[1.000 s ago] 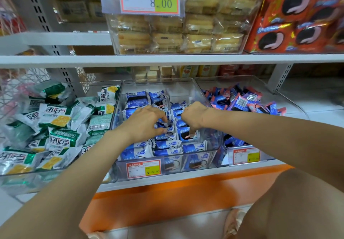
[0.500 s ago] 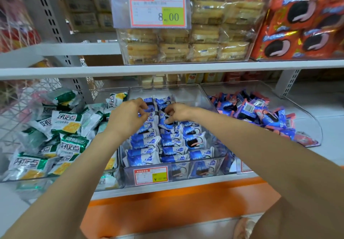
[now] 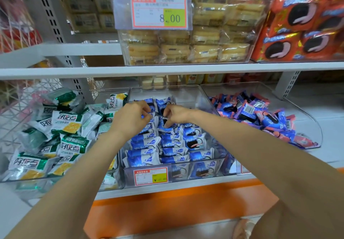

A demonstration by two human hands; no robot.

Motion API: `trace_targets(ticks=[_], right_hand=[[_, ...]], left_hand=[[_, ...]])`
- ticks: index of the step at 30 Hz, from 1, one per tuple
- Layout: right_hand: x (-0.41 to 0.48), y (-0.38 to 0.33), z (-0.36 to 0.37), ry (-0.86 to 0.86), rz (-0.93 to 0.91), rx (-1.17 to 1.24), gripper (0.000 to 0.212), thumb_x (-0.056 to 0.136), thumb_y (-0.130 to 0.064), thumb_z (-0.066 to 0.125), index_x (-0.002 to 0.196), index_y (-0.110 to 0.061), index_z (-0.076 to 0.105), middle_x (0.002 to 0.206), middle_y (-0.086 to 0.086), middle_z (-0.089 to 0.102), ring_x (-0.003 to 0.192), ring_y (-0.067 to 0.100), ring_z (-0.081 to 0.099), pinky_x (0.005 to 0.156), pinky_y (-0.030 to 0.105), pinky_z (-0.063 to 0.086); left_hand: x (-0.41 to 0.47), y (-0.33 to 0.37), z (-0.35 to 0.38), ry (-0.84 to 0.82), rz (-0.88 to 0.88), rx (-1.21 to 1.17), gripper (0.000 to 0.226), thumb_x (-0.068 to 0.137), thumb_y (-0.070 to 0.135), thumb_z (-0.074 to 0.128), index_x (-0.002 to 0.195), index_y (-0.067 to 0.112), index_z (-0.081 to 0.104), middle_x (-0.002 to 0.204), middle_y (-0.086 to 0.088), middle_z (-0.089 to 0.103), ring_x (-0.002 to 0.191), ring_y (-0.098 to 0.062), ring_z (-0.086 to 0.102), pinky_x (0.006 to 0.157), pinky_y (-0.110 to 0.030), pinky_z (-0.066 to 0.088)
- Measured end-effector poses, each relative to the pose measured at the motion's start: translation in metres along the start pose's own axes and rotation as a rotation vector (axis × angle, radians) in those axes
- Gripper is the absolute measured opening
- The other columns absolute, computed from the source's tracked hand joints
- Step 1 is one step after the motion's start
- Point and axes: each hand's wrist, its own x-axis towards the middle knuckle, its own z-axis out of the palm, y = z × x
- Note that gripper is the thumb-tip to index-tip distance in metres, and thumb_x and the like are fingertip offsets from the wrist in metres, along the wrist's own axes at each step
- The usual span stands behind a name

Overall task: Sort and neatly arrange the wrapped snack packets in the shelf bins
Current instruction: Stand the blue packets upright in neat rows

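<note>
Both arms reach into the middle bin (image 3: pixel 203 99), a clear plastic one on the lower shelf (image 3: pixel 316 151), and the hands meet near its twelve o'clock end. The blue-and-white packets (image 3: pixel 143 151) fill this bin in rough rows running from the front wall toward the back, most of them standing on edge and leaning.

The left grip (image 3: pixel 133 116) is curled tight, thumb and fingertips nipping the edge of one blue-and-white packet at the hand's three o'clock side. The right grip (image 3: pixel 176 114) sits just beside it, at its three o'clock, nearly touching. Its fingers are bent downward and closed on the top of another packet in the next row, at the hand's seven o'clock. The tidier rows lie below both hands, toward six o'clock.

At nine o'clock of the middle bin, the left bin (image 3: pixel 55 184) holds a loose heap of green-and-white packets (image 3: pixel 69 145). At three o'clock, the right bin (image 3: pixel 305 112) holds a jumble of blue-and-pink packets (image 3: pixel 270 121). A small price tag (image 3: pixel 150 176) is fixed to the middle bin's front wall.

On the upper shelf (image 3: pixel 186 69), at twelve o'clock, stand clear-wrapped yellow cakes (image 3: pixel 204 52) behind a large price tag (image 3: pixel 159 11), with orange-red packs (image 3: pixel 301 33) at two o'clock.
</note>
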Motion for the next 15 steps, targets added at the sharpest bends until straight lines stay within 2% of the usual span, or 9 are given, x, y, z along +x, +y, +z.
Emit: trace_targets(ticks=[2, 5, 9, 12, 15], right_hand=[[-0.001, -0.001, -0.001, -0.012, 0.025, -0.001, 0.068, 0.076, -0.018, 0.077, 0.133, -0.009, 0.042, 0.117, 0.006, 0.049, 0.111, 0.02, 0.048, 0.097, 0.033, 0.042], [-0.006, -0.002, -0.006, -0.024, 0.058, -0.008, 0.078, 0.075, -0.022, 0.079, 0.139, -0.004, 0.039, 0.131, 0.009, 0.049, 0.119, 0.022, 0.049, 0.093, 0.028, 0.041], [-0.022, -0.009, -0.017, 0.058, 0.039, -0.084, 0.065, 0.076, -0.027, 0.078, 0.13, -0.004, 0.05, 0.123, 0.007, 0.056, 0.109, 0.021, 0.056, 0.077, 0.022, 0.039], [-0.044, -0.013, -0.037, 0.118, 0.019, -0.079, 0.043, 0.079, -0.022, 0.074, 0.116, -0.01, 0.057, 0.103, 0.004, 0.063, 0.077, 0.012, 0.057, 0.06, 0.018, 0.042], [-0.073, -0.014, -0.053, 0.157, -0.035, -0.01, 0.03, 0.077, -0.016, 0.075, 0.1, -0.017, 0.056, 0.094, 0.004, 0.066, 0.069, 0.01, 0.056, 0.065, 0.023, 0.045]], left_hand=[[0.0, 0.002, 0.002, -0.015, 0.002, 0.0, 0.02, 0.092, 0.025, 0.057, 0.109, 0.015, 0.061, 0.101, 0.003, 0.068, 0.094, -0.021, 0.06, 0.073, -0.03, 0.046], [0.0, 0.004, 0.003, -0.025, 0.018, -0.004, 0.02, 0.091, 0.025, 0.058, 0.108, 0.014, 0.061, 0.102, 0.002, 0.069, 0.093, -0.021, 0.062, 0.076, -0.033, 0.049], [0.001, 0.003, 0.006, -0.062, 0.023, -0.059, 0.024, 0.091, 0.026, 0.06, 0.111, 0.014, 0.06, 0.106, 0.001, 0.067, 0.093, -0.02, 0.06, 0.076, -0.032, 0.048], [0.001, 0.007, 0.012, -0.099, 0.027, -0.16, 0.037, 0.088, 0.031, 0.063, 0.119, 0.014, 0.054, 0.117, 0.001, 0.061, 0.102, -0.017, 0.057, 0.084, -0.031, 0.045], [-0.001, 0.019, 0.02, -0.139, 0.046, -0.247, 0.055, 0.083, 0.034, 0.068, 0.13, 0.012, 0.046, 0.127, -0.001, 0.055, 0.117, -0.017, 0.05, 0.091, -0.028, 0.039]])
